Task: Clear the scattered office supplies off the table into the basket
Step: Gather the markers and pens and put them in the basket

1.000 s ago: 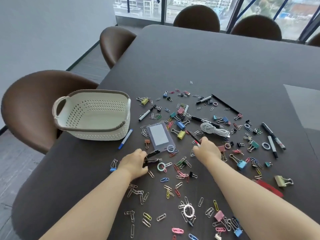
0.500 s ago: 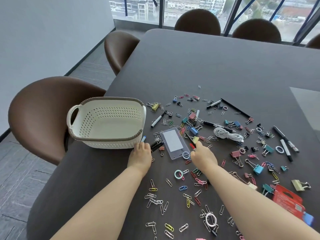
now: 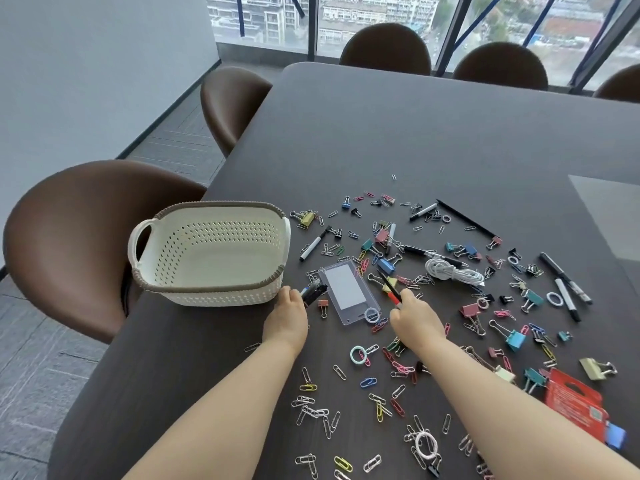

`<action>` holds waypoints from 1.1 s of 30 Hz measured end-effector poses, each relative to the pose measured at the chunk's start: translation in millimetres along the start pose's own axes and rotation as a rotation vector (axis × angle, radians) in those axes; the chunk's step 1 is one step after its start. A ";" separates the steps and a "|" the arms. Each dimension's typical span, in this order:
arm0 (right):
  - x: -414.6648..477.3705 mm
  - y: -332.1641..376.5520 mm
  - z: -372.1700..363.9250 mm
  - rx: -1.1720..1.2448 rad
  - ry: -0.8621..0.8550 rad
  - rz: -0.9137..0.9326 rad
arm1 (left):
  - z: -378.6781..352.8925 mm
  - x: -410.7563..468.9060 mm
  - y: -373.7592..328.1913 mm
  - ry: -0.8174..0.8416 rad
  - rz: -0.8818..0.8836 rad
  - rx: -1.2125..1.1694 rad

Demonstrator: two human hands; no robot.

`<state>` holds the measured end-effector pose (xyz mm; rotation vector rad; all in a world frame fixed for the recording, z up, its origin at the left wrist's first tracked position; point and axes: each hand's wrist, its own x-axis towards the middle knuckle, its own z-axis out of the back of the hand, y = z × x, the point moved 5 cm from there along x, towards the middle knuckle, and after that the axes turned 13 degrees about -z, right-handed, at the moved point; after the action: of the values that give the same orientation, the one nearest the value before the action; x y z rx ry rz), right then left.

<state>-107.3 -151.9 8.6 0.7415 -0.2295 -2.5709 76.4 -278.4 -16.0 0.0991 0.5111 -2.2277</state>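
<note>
A white perforated basket [image 3: 207,292] with a brown rim stands at the table's left edge, nothing visible inside. My left hand [image 3: 285,322] grips a small bunch of pens [image 3: 313,293] just right of the basket's near corner. My right hand [image 3: 414,318] holds a red and black pen [image 3: 390,289] that points up and left over the clutter. A clear badge holder [image 3: 344,292] lies flat between my hands. Paper clips, binder clips, markers and rubber rings are scattered across the dark table [image 3: 398,133].
A coiled white cord [image 3: 450,271] lies right of the badge holder. A red card package [image 3: 576,405] sits at the near right. Brown chairs [image 3: 76,237] stand along the left edge and the far end. The table's far half holds no supplies.
My left hand has moved up and left to the basket's corner, carrying pens. My right hand has lifted the red and black pen. The blue pen by the basket no longer lies there.
</note>
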 end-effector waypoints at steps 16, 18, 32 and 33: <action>30.8 -31.6 16.3 0.003 0.077 0.050 | -10.3 17.2 -17.1 -0.098 -0.021 0.091; 38.5 -32.2 19.7 0.009 0.081 0.062 | -4.7 23.5 -22.3 -0.136 0.013 -0.004; 105.3 -15.6 43.9 0.026 0.035 0.181 | 34.2 119.9 -24.1 -0.171 0.207 -0.119; 108.8 -13.3 47.0 0.032 0.019 0.194 | 31.1 124.3 -23.4 -0.145 0.206 -0.085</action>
<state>-219.6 -189.3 -6.0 0.7177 -0.3212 -2.3816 -19.3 -366.5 -9.4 -0.0521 0.4918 -1.9921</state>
